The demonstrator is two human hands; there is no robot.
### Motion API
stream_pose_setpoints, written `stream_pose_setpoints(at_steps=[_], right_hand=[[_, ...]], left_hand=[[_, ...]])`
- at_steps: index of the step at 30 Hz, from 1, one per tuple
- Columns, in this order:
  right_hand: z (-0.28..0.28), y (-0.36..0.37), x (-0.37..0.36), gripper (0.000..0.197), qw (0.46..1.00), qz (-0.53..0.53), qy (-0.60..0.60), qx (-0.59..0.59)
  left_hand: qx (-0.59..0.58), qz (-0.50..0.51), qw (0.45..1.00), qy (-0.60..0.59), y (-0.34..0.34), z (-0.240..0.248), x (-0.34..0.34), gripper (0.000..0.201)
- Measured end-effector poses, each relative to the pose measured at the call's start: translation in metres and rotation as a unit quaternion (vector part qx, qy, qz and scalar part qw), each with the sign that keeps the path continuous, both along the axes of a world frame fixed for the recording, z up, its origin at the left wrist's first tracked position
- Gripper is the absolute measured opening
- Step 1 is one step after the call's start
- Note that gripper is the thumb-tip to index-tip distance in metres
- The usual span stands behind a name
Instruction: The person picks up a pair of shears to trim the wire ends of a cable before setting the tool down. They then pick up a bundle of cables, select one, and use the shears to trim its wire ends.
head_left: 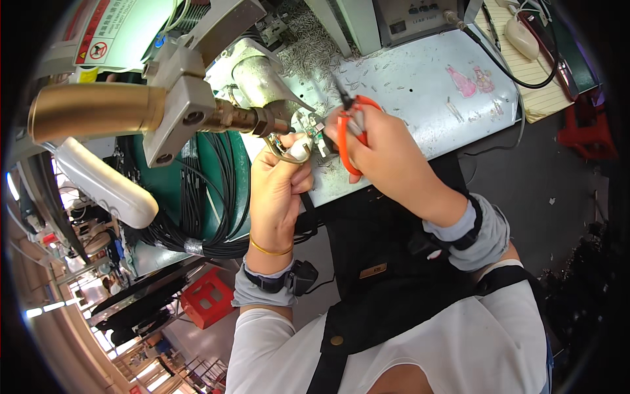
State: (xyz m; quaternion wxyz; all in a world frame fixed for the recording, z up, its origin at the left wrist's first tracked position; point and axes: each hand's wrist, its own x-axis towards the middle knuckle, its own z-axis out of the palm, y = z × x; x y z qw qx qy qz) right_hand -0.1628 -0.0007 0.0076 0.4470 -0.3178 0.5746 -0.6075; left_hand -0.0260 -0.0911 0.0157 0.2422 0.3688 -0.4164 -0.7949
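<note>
Plier work seems in progress by the bench's point(453, 125) near edge: a white part point(299, 150) is pinched by the left hand point(278, 180), pliers point(344, 148) gripped by the right hand point(388, 148); steadiness is called for

The camera sits up on the person's head, a little to the left, and looks down and forward. It is quite close, so the left hand point(275, 184) and the right hand point(397, 157) look big near the middle. The table point(420, 98) spreads out on the far side. On the near side is the person's own white shirt point(453, 348). The view is very wide: it catches the floor point(502, 190) on the right, and straight things bend near its round edge.
</note>
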Motion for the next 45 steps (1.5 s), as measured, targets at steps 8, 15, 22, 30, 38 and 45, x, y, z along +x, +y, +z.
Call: stream_pose_setpoints(at_steps=[8, 15, 22, 30, 38, 45], right_hand=[[-0.005, -0.014, -0.003, 0.019, 0.995, 0.009, 0.096, 0.006], [-0.008, -0.016, -0.003, 0.019, 0.991, 0.023, 0.132, 0.025], [-0.009, -0.016, -0.001, 0.019, 0.993, 0.008, 0.115, 0.015], [-0.017, 0.004, 0.001, 0.012, 0.997, -0.003, 0.073, -0.032], [0.004, 0.032, 0.010, 0.009, 0.953, -0.026, 0.266, -0.146], [0.001, 0.042, 0.006, 0.012, 0.988, 0.099, 0.120, 0.003]], left_hand=[[0.039, -0.055, 0.998, 0.016, -0.013, -0.001, 0.003, 0.007], [-0.010, -0.014, 1.000, -0.015, -0.005, 0.002, 0.003, 0.005], [-0.017, -0.010, 0.999, -0.029, -0.005, 0.003, 0.001, 0.007], [0.002, -0.007, 1.000, 0.008, 0.020, 0.012, 0.013, 0.011], [-0.313, -0.118, 0.935, -0.121, 0.053, 0.005, 0.025, 0.018], [-0.122, -0.082, 0.988, -0.041, 0.061, 0.010, 0.033, 0.016]])
